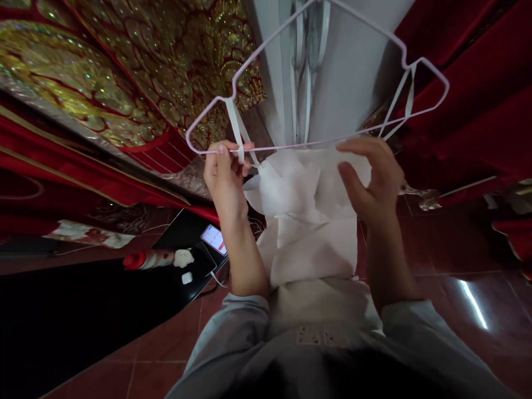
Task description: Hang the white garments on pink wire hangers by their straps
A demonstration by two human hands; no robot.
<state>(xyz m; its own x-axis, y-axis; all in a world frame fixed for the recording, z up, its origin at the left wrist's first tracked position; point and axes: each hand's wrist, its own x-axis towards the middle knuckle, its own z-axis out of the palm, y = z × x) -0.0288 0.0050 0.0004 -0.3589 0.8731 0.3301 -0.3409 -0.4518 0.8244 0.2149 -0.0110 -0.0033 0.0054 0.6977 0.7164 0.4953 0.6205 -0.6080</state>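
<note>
A pale pink clothes hanger (291,147) spans the upper view, its top cut off by the frame edge. From it hangs a white garment (311,238) by thin straps, one looped over each end of the hanger. My left hand (226,172) is closed on the hanger's lower bar at the left, where the left strap (235,124) passes by its fingers. My right hand (372,174) is in front of the garment's upper right, just under the bar, thumb and fingers apart and holding nothing. The right strap (398,100) lies above it.
Red and gold sequined clothes (199,61) hang at the left, and red fabric (465,127) at the right. On a black table (103,321) lie a lit phone (215,239), a red-capped bottle (143,259) and a small white case (187,278). Red tiles (440,310) cover the floor.
</note>
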